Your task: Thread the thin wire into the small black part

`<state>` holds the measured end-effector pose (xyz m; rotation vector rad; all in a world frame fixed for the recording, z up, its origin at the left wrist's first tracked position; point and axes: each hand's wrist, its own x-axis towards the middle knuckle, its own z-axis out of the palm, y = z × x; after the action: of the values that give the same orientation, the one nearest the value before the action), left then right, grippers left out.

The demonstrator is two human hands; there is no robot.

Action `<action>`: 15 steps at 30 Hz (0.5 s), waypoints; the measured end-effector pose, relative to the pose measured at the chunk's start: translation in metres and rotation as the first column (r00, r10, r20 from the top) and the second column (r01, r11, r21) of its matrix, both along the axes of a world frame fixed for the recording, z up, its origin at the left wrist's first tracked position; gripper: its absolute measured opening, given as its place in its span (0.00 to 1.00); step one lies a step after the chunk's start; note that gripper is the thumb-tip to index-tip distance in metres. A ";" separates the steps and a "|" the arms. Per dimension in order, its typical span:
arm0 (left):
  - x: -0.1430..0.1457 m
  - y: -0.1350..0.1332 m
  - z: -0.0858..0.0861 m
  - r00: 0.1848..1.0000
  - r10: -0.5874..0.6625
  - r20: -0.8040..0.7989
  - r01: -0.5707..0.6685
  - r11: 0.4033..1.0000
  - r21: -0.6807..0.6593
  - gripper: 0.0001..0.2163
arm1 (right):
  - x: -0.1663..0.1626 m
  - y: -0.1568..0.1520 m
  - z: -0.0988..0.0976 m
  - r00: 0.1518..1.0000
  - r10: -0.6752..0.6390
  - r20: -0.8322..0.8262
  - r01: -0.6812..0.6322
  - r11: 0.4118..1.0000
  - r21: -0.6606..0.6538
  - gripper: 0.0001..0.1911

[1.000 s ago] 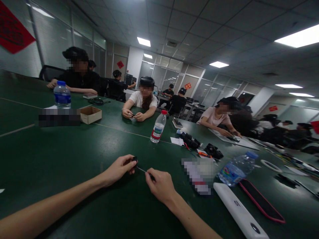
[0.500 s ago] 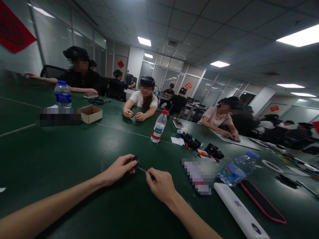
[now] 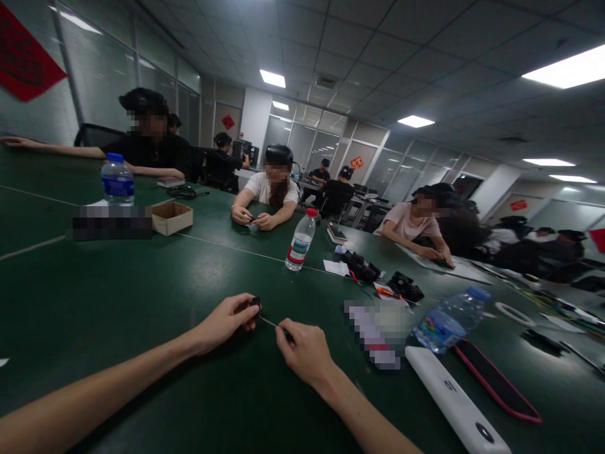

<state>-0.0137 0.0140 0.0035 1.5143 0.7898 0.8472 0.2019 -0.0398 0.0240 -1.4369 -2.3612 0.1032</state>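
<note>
Green table top (image 3: 118, 296) carries both forearms, near the viewer. The left hand (image 3: 222, 323) pinches a small black part (image 3: 256, 302) between thumb and fingertips, low over the table near the middle of the view. The right hand (image 3: 306, 353) is pressed shut round the dark handle of a thin tool (image 3: 273, 325). Its slim shaft runs left and slightly far, from the right fingers toward the black part; whether the tip touches it, I cannot tell. The part lies just left of the right hand's grip — along the tool's long axis. Well apart to the right lie a white bar-shaped device (image 3: 454, 397) and a water bottle (image 3: 447, 321) on its side.
</note>
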 end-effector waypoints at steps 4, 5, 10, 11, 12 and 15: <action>-0.001 -0.001 0.000 1.000 0.007 -0.013 -0.007 1.000 -0.003 0.17 | 0.001 0.000 -0.001 1.000 0.004 0.001 -0.004 1.000 0.003 0.15; -0.001 -0.001 0.001 1.000 0.008 -0.015 -0.008 1.000 -0.004 0.17 | 0.001 0.000 -0.001 1.000 0.005 0.002 -0.005 1.000 0.004 0.15; 0.000 -0.003 0.004 1.000 -0.007 -0.009 0.007 1.000 -0.011 0.17 | -0.001 -0.001 0.000 1.000 0.010 -0.019 -0.010 1.000 0.000 0.15; 0.000 -0.003 0.005 1.000 -0.007 -0.007 0.007 1.000 -0.012 0.17 | -0.001 -0.001 0.000 1.000 0.009 -0.019 -0.009 1.000 -0.002 0.15; 0.000 -0.003 0.005 1.000 -0.005 -0.003 0.005 1.000 -0.012 0.17 | -0.001 -0.001 0.001 1.000 0.007 -0.016 -0.007 1.000 -0.006 0.15; 0.000 -0.003 0.004 1.000 -0.004 0.009 0.004 1.000 -0.010 0.17 | -0.001 -0.001 0.002 1.000 0.005 -0.004 -0.005 1.000 -0.014 0.15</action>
<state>-0.0140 0.0111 0.0076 1.5018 0.7827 0.8451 0.2013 -0.0404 0.0256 -1.4360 -2.3658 0.1236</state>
